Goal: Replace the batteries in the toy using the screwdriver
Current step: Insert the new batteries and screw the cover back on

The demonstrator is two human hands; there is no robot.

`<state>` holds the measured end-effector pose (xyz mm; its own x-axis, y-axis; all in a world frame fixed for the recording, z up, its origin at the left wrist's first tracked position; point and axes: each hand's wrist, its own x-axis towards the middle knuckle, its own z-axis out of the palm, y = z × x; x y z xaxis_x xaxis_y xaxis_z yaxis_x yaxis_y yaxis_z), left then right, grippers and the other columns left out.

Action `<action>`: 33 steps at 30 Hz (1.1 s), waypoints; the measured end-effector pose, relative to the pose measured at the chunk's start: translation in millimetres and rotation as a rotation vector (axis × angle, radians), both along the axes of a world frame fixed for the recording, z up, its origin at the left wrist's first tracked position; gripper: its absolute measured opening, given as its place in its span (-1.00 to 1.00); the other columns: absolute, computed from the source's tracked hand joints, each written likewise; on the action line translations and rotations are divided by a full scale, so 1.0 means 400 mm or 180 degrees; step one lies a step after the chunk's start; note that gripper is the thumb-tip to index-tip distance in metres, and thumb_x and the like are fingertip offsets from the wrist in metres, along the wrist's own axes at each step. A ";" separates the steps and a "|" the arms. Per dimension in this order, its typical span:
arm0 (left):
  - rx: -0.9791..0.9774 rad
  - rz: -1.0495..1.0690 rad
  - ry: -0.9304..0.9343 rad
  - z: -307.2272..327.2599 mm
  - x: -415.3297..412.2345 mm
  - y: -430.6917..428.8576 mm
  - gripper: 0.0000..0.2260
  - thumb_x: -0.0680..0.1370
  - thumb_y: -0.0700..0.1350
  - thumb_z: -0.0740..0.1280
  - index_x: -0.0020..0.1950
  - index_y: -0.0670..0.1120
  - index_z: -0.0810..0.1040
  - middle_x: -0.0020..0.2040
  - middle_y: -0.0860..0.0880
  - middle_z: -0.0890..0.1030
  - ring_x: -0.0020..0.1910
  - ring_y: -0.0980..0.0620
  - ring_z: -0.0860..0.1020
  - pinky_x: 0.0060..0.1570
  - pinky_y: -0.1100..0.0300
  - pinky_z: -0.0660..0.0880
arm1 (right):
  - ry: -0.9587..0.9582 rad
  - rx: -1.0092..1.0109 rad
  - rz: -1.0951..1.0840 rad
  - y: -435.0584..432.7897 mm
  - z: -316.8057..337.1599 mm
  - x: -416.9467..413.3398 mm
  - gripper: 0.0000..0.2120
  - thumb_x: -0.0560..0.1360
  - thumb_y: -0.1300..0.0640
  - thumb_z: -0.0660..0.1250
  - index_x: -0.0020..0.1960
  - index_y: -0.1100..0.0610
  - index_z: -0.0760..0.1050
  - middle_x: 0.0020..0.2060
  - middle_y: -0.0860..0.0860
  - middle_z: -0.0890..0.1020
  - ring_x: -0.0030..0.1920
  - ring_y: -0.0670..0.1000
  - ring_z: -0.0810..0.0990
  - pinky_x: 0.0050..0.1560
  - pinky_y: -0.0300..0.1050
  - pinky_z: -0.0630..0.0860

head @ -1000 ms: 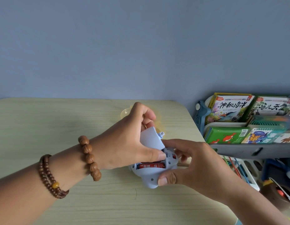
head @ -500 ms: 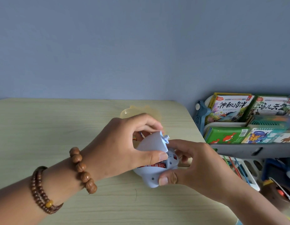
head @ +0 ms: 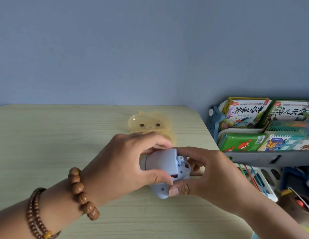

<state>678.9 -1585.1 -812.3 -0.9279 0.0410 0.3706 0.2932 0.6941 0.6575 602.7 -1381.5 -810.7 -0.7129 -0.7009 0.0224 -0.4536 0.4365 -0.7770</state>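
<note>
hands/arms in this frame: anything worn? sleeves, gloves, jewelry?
Both forearms are bare: no sleeves or gloves in view. The left hand has two brown bead bracelets behind it: a chunky one of large carved wooden beads at the wrist, and a double strand of small beads with one amber bead further up. The right hand shows no jewelry.

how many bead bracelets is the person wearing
2, both on the left arm: a large-bead bracelet at the wrist next to the left hand, and a small-bead bracelet, looped twice, further up the forearm. The right wrist shows none.
</note>
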 end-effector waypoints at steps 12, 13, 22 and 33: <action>0.0002 0.0269 -0.0227 -0.015 -0.007 -0.007 -0.48 0.18 0.29 0.59 0.10 0.21 0.65 0.04 0.21 0.69 0.05 0.27 0.66 0.11 0.17 0.61 | -0.0228 -0.0052 0.0084 0.001 -0.006 -0.012 -0.40 0.19 -0.07 0.68 0.16 -0.37 0.56 -0.22 -0.05 0.76 -0.23 0.05 0.68 -0.03 0.05 0.62; -0.0016 0.0310 -0.0218 -0.016 -0.008 -0.007 -0.49 0.18 0.27 0.60 0.09 0.21 0.66 0.04 0.22 0.70 0.06 0.26 0.65 0.11 0.15 0.60 | -0.0387 -0.0112 0.0140 0.003 -0.006 -0.015 -0.43 0.24 -0.07 0.65 0.16 -0.38 0.55 -0.20 -0.06 0.77 -0.15 0.02 0.73 0.06 0.09 0.63; 0.0368 0.0416 -0.0515 -0.015 -0.016 0.004 -0.54 0.15 0.00 0.71 -0.02 0.18 0.66 0.00 0.23 0.70 -0.01 0.18 0.69 0.08 0.07 0.64 | -0.0566 -0.0450 0.0147 -0.001 -0.003 -0.036 -0.69 0.56 -0.14 0.24 -0.05 -0.08 0.73 -0.35 0.09 0.69 -0.33 -0.13 0.53 -0.25 -0.30 0.50; 0.0101 0.0189 -0.0279 -0.031 -0.021 -0.008 -0.50 0.17 0.29 0.53 0.06 0.17 0.65 0.04 0.21 0.67 0.07 0.14 0.65 0.09 0.06 0.61 | -0.1114 -0.0746 0.0030 -0.012 -0.015 -0.044 -0.74 0.56 0.10 0.32 0.20 0.06 0.67 -0.42 -0.10 0.66 -0.42 -0.17 0.53 -0.32 -0.44 0.47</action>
<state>670.5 -1588.5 -824.9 -0.9573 -0.0256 0.2880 0.1925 0.6870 0.7007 584.9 -1386.5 -816.7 -0.6994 -0.7122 -0.0603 -0.1477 0.2266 -0.9627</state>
